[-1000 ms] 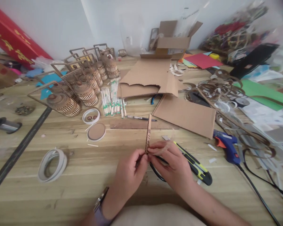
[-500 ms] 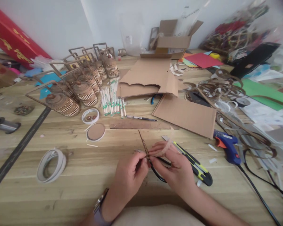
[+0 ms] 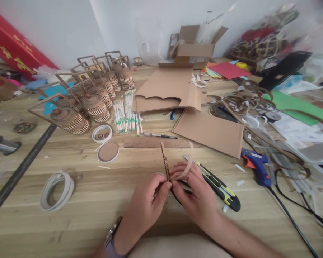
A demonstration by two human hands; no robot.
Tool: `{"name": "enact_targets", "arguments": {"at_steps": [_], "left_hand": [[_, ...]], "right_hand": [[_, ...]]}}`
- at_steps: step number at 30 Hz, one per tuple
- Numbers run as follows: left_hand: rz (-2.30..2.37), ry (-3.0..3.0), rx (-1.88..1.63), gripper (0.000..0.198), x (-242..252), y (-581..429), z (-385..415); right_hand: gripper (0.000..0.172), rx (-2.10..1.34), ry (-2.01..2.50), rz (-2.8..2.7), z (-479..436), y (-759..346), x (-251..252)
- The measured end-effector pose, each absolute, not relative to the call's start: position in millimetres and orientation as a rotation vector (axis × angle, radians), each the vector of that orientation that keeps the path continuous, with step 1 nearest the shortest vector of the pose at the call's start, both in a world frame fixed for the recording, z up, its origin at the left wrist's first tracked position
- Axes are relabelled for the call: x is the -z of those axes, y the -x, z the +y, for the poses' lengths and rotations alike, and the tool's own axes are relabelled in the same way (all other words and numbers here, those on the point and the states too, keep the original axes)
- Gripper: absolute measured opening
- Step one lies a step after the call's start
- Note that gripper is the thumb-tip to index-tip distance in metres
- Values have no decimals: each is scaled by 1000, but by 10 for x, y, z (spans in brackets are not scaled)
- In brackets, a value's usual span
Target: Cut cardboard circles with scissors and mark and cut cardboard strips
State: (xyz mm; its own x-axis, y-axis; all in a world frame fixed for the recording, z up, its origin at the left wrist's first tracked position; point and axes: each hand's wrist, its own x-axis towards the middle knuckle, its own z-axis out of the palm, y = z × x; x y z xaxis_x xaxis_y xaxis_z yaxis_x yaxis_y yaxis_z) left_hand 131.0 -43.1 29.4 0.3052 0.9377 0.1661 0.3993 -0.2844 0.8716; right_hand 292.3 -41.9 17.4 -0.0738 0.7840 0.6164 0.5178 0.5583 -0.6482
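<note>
Both hands meet low in the middle of the head view. My left hand [image 3: 150,199] pinches the lower end of a thin, dark-edged cardboard strip [image 3: 165,163], which points up and away. Fingers and thumb of my right hand [image 3: 197,193] are closed on a pale, curling strip [image 3: 187,167] where it meets the cardboard strip. A dark band curves beneath the right fingers, partly hidden. Just right of that hand lies a yellow and black utility knife [image 3: 218,184] with its blade out.
Lidded woven baskets [image 3: 95,107] stand at the back left. Cut cardboard [image 3: 210,130] lies ahead, with a pen [image 3: 161,135] before it. White rings [image 3: 56,191] rest at left. A blue glue gun [image 3: 257,166] and its cable are at right, beside tangled brown strips [image 3: 250,98].
The cardboard strip has turned more upright and shows its corrugated edge more. The pale strip now arcs higher above my right fingers. The camera view has shifted slightly.
</note>
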Motion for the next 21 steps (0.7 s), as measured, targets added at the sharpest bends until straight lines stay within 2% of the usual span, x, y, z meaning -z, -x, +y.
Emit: {"name": "enact_targets", "arguments": {"at_steps": [9,15,21], "left_hand": [[1113,-1904,-996,19,-320,-1310,-437],[1171,-1802,-985,14,-296,-1289,-414],[1168,-1922,-1090,15,-276,-1306,-419]], "right_hand": [[14,-661,1106,-1573,-394,-2927,-181],[17,-268,1085,-1721,-445,-2922,-168],[21,-55,1102,-1808,-476,-2908,-171]]}}
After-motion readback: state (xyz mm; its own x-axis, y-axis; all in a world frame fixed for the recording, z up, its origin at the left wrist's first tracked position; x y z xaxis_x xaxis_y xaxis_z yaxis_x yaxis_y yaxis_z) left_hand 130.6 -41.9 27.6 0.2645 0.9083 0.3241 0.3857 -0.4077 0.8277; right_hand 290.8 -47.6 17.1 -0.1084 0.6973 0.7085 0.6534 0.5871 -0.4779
